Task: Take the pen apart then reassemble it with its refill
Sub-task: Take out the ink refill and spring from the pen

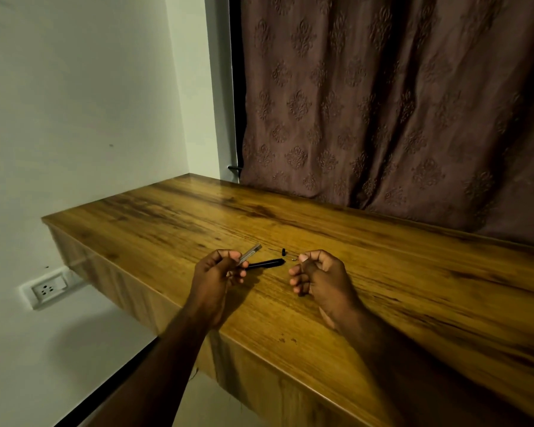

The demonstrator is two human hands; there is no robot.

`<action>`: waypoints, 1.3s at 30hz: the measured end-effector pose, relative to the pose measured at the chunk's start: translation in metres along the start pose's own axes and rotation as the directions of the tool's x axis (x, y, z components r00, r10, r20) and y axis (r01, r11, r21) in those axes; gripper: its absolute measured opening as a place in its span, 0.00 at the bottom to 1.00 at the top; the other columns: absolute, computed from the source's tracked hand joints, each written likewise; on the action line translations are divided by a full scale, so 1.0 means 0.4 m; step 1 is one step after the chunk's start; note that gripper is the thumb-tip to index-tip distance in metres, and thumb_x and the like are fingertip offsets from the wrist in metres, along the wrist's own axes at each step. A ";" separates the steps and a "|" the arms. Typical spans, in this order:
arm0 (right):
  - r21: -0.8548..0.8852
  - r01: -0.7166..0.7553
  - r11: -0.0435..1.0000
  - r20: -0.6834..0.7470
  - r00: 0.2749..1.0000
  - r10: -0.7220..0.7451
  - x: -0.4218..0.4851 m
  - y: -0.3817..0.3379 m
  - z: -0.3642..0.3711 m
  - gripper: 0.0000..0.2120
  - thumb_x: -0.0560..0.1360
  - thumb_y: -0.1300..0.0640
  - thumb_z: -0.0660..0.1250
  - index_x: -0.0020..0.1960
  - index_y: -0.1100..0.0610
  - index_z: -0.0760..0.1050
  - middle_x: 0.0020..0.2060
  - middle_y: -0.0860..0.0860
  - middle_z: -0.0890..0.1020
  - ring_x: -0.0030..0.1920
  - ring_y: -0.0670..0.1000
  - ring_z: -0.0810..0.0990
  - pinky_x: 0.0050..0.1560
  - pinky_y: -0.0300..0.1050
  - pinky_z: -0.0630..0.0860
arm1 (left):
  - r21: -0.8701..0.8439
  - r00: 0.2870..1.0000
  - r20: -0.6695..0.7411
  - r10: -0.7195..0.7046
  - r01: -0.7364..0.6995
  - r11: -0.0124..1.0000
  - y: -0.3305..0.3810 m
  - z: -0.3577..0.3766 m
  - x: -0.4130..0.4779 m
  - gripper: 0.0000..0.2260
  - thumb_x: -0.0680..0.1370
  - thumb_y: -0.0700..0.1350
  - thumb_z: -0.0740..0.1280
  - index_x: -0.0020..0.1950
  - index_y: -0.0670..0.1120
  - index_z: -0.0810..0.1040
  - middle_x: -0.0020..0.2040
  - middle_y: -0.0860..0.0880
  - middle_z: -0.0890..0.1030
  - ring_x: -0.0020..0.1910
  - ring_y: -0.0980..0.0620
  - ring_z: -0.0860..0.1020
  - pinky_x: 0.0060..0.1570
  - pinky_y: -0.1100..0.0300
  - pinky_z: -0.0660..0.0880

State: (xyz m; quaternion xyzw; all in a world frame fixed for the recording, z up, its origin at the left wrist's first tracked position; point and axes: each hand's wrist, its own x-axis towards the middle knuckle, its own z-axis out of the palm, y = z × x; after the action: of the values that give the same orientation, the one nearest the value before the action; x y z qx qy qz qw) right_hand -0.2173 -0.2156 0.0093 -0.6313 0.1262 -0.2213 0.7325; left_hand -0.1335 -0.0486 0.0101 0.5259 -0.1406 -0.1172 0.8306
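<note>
Head view: left hand (219, 272) grips a silver pen sleeve (251, 253); black barrel (265, 263) lies on the wooden desk (429, 288) at its three o'clock; small black tip (283, 251) just beyond; right hand (318, 274) is curled, whether it holds anything I cannot tell; bare wood runs toward three o'clock

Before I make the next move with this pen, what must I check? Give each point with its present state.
1. Left hand grips the silver pen part: ok.
2. Black pen part lies on the table between the hands: ok.
3. Small black piece lies on the table behind it: ok.
4. Refill found: cannot tell; the thin line beside that piece is too faint.
5. Right hand free: cannot tell; its fingers are curled, and a pinch would be hidden.
</note>
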 end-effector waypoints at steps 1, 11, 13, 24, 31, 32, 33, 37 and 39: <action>-0.006 0.009 1.000 0.004 1.000 -0.009 0.000 0.000 0.000 0.08 0.80 0.61 0.60 0.54 0.66 0.72 0.34 0.56 0.81 0.28 0.49 0.77 0.27 0.41 0.73 | 0.008 1.000 0.000 -0.004 0.004 1.000 0.000 0.000 0.000 0.08 0.78 0.34 0.61 0.41 0.41 0.76 0.33 0.44 0.79 0.29 0.52 0.75 0.28 0.65 0.74; -0.027 0.059 0.998 0.031 0.998 -0.059 -0.004 -0.002 -0.002 0.06 0.80 0.61 0.61 0.51 0.63 0.74 0.34 0.55 0.81 0.29 0.49 0.77 0.28 0.42 0.72 | 0.064 1.000 -0.028 -0.002 0.004 0.998 -0.004 -0.002 0.006 0.10 0.78 0.32 0.59 0.41 0.42 0.76 0.34 0.43 0.78 0.32 0.50 0.73 0.31 0.62 0.71; -0.029 0.059 0.998 0.037 0.998 -0.058 -0.005 -0.002 -0.002 0.05 0.80 0.61 0.61 0.51 0.63 0.74 0.34 0.55 0.81 0.29 0.49 0.77 0.28 0.42 0.72 | 0.062 1.000 -0.024 -0.004 0.005 0.998 -0.005 -0.004 0.007 0.09 0.77 0.32 0.59 0.41 0.42 0.76 0.35 0.43 0.78 0.32 0.50 0.73 0.30 0.64 0.73; -0.045 0.049 0.998 0.049 0.998 -0.047 -0.006 0.000 0.001 0.06 0.79 0.62 0.62 0.52 0.65 0.74 0.34 0.56 0.81 0.29 0.49 0.76 0.27 0.42 0.72 | 0.090 1.000 0.011 0.015 -0.016 0.996 -0.019 -0.014 0.018 0.10 0.77 0.32 0.59 0.41 0.42 0.76 0.35 0.43 0.78 0.32 0.51 0.73 0.31 0.63 0.72; -0.075 0.055 0.996 0.047 0.998 -0.051 -0.004 0.003 0.004 0.07 0.79 0.63 0.62 0.53 0.66 0.73 0.35 0.58 0.80 0.29 0.51 0.76 0.27 0.43 0.71 | 0.119 1.000 0.026 0.018 -0.021 0.993 -0.026 -0.016 0.022 0.11 0.77 0.32 0.60 0.39 0.43 0.77 0.33 0.44 0.79 0.29 0.53 0.73 0.30 0.62 0.69; -0.088 0.060 0.994 0.050 0.997 -0.056 -0.004 0.004 0.004 0.07 0.79 0.62 0.62 0.53 0.65 0.73 0.35 0.58 0.80 0.30 0.51 0.76 0.27 0.44 0.71 | 0.131 0.999 0.028 0.017 -0.020 0.991 -0.026 -0.014 0.022 0.11 0.77 0.32 0.60 0.39 0.43 0.78 0.32 0.45 0.79 0.29 0.53 0.73 0.31 0.62 0.68; -0.103 0.068 0.992 0.055 0.996 -0.063 -0.004 0.004 0.005 0.07 0.79 0.62 0.62 0.53 0.65 0.74 0.35 0.58 0.80 0.30 0.52 0.76 0.27 0.44 0.71 | 0.140 0.999 0.030 0.015 -0.019 0.990 -0.026 -0.013 0.021 0.11 0.77 0.32 0.60 0.39 0.43 0.78 0.32 0.45 0.79 0.29 0.53 0.73 0.31 0.62 0.68; -0.132 0.111 0.985 0.072 0.992 -0.102 -0.006 0.005 0.009 0.07 0.80 0.61 0.62 0.52 0.65 0.74 0.35 0.58 0.81 0.30 0.53 0.76 0.27 0.43 0.70 | 0.149 0.999 0.042 -0.002 -0.004 0.989 -0.025 -0.009 0.020 0.12 0.77 0.32 0.59 0.40 0.42 0.78 0.32 0.44 0.78 0.29 0.53 0.73 0.31 0.62 0.69; -0.130 0.131 0.983 0.064 0.990 -0.124 -0.007 0.002 0.009 0.07 0.80 0.60 0.62 0.52 0.65 0.74 0.35 0.58 0.81 0.30 0.52 0.75 0.26 0.43 0.70 | 0.154 0.999 0.048 -0.011 0.004 0.988 -0.026 -0.008 0.020 0.11 0.77 0.32 0.59 0.40 0.42 0.78 0.33 0.44 0.78 0.29 0.53 0.73 0.31 0.62 0.69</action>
State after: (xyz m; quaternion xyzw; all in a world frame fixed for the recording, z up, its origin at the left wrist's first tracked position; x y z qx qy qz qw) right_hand -0.2180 -0.2111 0.0088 -0.6915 0.0797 -0.2412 0.6762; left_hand -0.1253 -0.0529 0.0004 0.5858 -0.1676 -0.1221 0.7835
